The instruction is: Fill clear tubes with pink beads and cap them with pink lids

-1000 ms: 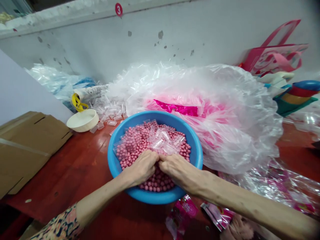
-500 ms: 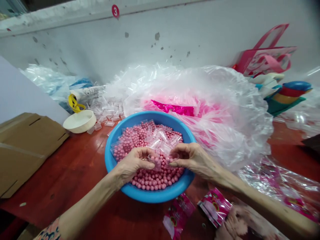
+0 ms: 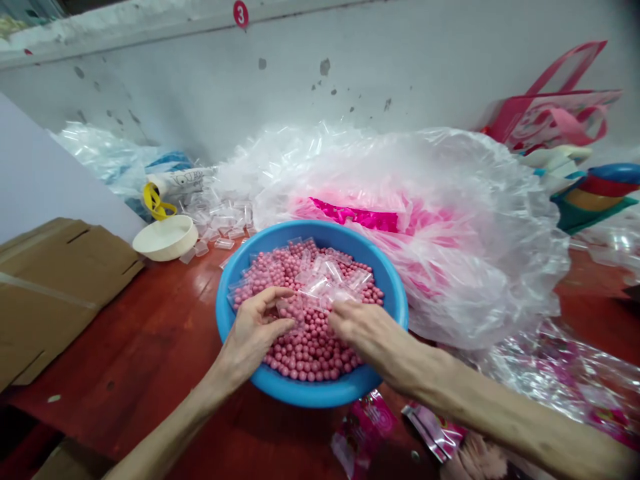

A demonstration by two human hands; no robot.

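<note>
A blue basin (image 3: 385, 280) on the red table holds several small pink balls (image 3: 310, 343) and a heap of small clear plastic bags (image 3: 325, 277). My left hand (image 3: 253, 330) is over the balls at the basin's left side, thumb and fingers pinched on a small clear bag with pink balls in it (image 3: 290, 310). My right hand (image 3: 363, 330) lies palm down over the balls on the right, its fingertips reaching into the clear bags; what they grip is hidden.
A big clear plastic sack (image 3: 450, 220) with pink contents lies behind and right of the basin. A white bowl (image 3: 167, 238) and loose clear bags (image 3: 220, 223) sit at back left, a cardboard box (image 3: 55, 287) at left. Pink printed packets (image 3: 363, 427) lie by the near edge.
A second ago both hands were dug together into the balls. They lifted apart with a small clear bag between them; now the left holds it and the right has reached forward into the bags.
</note>
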